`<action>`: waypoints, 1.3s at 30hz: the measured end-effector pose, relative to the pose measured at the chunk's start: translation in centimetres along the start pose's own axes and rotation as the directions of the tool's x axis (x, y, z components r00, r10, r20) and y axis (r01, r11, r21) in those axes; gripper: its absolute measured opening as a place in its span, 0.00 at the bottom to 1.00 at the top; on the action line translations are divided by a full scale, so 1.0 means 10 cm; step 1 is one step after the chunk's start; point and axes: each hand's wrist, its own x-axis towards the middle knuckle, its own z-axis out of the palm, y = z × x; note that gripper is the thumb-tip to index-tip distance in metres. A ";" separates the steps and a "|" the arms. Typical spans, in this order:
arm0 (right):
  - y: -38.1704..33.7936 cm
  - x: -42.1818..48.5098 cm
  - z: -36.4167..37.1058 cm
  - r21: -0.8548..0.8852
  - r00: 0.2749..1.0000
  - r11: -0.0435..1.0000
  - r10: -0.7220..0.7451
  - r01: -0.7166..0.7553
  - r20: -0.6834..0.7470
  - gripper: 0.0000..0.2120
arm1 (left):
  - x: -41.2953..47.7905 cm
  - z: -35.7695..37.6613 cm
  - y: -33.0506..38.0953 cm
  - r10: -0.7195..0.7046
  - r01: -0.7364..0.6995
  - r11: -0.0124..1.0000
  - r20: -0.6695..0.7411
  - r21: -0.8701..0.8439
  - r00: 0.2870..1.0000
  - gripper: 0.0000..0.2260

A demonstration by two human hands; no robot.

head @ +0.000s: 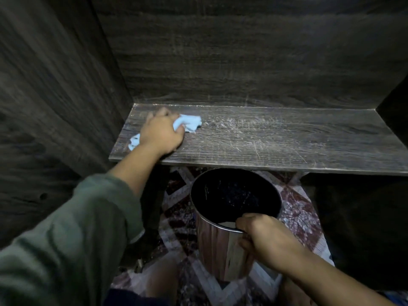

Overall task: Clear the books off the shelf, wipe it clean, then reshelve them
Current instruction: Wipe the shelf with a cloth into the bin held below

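The dark wood-grain shelf (pixel 276 140) carries no books; pale dust and scratches streak its middle. My left hand (pixel 161 133) grips a crumpled light blue cloth (pixel 189 123) and presses it on the shelf's left end, near the back corner. A bit of the cloth pokes out behind my wrist. My right hand (pixel 262 239) grips the near rim of a round bin (pixel 220 250) with a wood-pattern outside and black inside, held just below the shelf's front edge. No books are in view.
The dark cabinet side wall (pixel 55 96) stands close on the left and the back panel (pixel 242 51) rises behind the shelf. A right wall closes the shelf at its far right. Below lies a patterned red and white floor (pixel 298 217).
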 end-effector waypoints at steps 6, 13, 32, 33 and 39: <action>0.01 0.00 -0.02 -0.001 1.000 1.000 0.020 -0.020 -0.012 0.07 | 0.07 -0.10 -0.09 -0.215 0.175 0.974 -0.355 -0.141 0.910 0.18; 0.01 -0.01 -0.04 0.002 1.000 1.000 0.009 -0.009 -0.013 0.08 | 0.37 -0.05 -0.31 -0.232 0.232 0.973 -0.047 0.007 0.972 0.26; 0.05 -0.03 -0.05 0.030 0.999 0.999 0.037 -0.037 -0.007 0.06 | 0.40 -0.03 -0.07 0.041 -0.041 0.999 -0.160 0.007 0.986 0.19; 0.04 -0.03 -0.05 0.028 0.999 0.999 0.038 -0.037 -0.009 0.06 | 0.41 -0.01 -0.06 0.037 -0.031 0.998 -0.114 0.051 0.993 0.20; 0.01 -0.04 -0.05 0.034 1.000 0.999 0.022 -0.022 -0.022 0.05 | 0.45 -0.13 -0.06 -0.007 0.005 0.999 0.044 0.044 0.999 0.20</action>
